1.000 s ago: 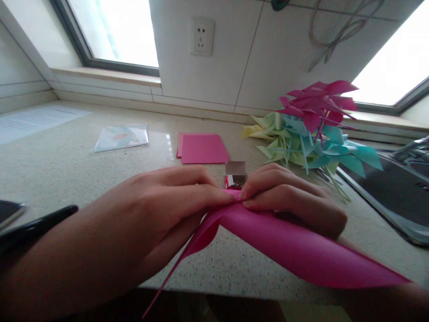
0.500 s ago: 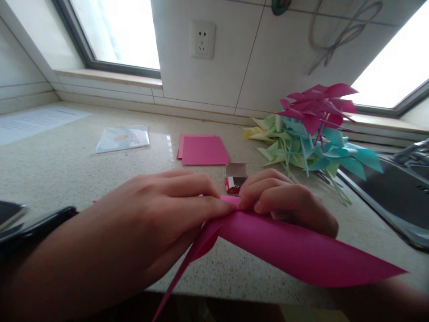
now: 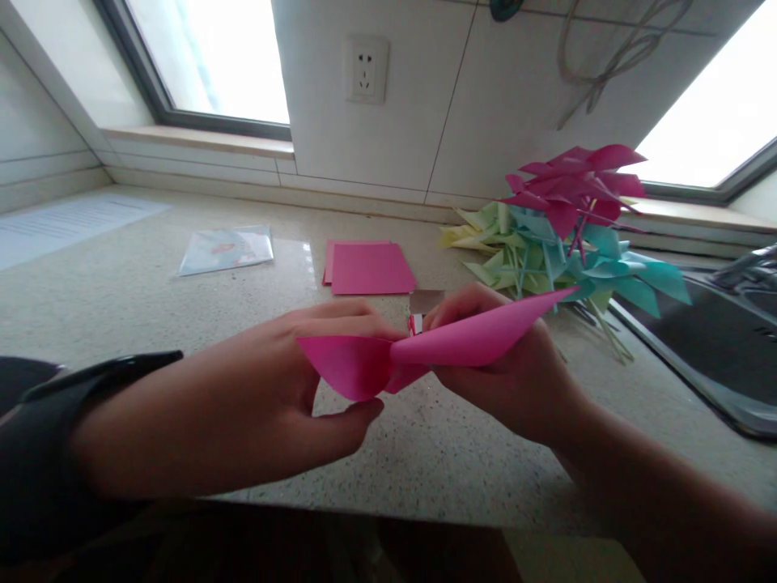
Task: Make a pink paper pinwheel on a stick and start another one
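We held the curled pink paper (image 3: 473, 336) above the near middle of the tabletop (image 3: 425, 461), our right hand (image 3: 510, 389) closed on its right part, while our left hand (image 3: 273, 397) lay behind its left loop with the thumb parted below, though we could not tell whether the hidden fingertips gripped it. Just beyond our hands stood a small open box (image 3: 425, 302), with flat pink sheets (image 3: 373, 269) farther back. At far right we had a pile of paper pinwheels (image 3: 607, 259) beside the sink (image 3: 698, 348).
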The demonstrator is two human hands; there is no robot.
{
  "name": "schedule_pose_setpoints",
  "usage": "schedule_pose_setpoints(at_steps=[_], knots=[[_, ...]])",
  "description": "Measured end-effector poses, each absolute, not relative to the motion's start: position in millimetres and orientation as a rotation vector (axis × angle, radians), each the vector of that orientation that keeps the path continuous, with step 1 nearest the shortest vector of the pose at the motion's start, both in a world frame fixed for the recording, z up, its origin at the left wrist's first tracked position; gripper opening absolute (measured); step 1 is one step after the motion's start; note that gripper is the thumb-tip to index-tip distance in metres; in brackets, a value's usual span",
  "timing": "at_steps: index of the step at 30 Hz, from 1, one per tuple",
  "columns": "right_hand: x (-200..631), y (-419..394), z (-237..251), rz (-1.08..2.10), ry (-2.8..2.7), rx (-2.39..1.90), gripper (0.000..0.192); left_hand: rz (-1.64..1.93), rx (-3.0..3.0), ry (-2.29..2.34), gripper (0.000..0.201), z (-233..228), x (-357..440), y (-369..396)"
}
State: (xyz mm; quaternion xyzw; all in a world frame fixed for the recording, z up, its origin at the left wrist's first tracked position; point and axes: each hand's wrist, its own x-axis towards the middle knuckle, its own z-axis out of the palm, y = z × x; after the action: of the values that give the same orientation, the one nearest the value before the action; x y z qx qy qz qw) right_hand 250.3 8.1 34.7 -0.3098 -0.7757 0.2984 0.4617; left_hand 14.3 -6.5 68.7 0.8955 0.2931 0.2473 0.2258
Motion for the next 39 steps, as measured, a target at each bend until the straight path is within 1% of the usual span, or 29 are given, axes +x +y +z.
schedule_pose_setpoints(at_steps=[2, 6, 11, 14, 17, 19, 20, 24, 27, 29, 33, 36, 39], knots=[[248, 7, 38, 0.845, -1.891, -0.790, 0.023, 0.599, 2.313, 0.821, 0.013, 66, 16, -6], [246, 9, 40, 1.034, -1.841, -0.806, 0.020, 0.583, 2.080, 0.841, 0.017, 63, 20, -6], [247, 14, 33, 1.261, -1.742, -0.760, 0.018, 0.568, 2.059, 0.943, 0.012, 64, 18, -4], [247, 16, 31, 1.319, -1.735, -0.746, 0.015, 0.562, 2.061, 0.946, 0.010, 65, 16, -1], [247, 17, 31, 1.294, -1.757, -0.729, 0.015, 0.598, 2.076, 0.883, 0.008, 64, 15, 2], [250, 17, 31, 1.201, -1.806, -0.728, 0.015, 0.630, 2.117, 0.849, 0.009, 63, 13, 4], [252, 18, 31, 1.127, -1.836, -0.731, 0.016, 0.633, 2.142, 0.833, 0.014, 63, 11, 6], [262, 21, 33, 0.747, -2.010, -0.605, 0.020, 0.516, 2.196, 0.919, 0.026, 66, 2, 11], [268, 22, 37, 0.420, -2.172, -0.416, 0.009, 0.537, 2.262, 0.979, 0.025, 69, -3, 13], [268, 22, 39, 0.230, -2.247, -0.351, 0.008, 0.558, 2.303, 0.992, 0.024, 71, -5, 14], [267, 23, 38, 0.046, -2.299, -0.326, 0.010, 0.611, 2.372, 0.964, 0.018, 73, -3, 14], [268, 26, 35, -0.052, -2.274, -0.344, 0.009, 0.693, 2.444, 0.957, 0.017, 74, -1, 13], [271, 32, 35, -0.152, -2.298, -0.399, 0.017, 0.742, 2.513, 0.960, 0.018, 73, -1, 13]])
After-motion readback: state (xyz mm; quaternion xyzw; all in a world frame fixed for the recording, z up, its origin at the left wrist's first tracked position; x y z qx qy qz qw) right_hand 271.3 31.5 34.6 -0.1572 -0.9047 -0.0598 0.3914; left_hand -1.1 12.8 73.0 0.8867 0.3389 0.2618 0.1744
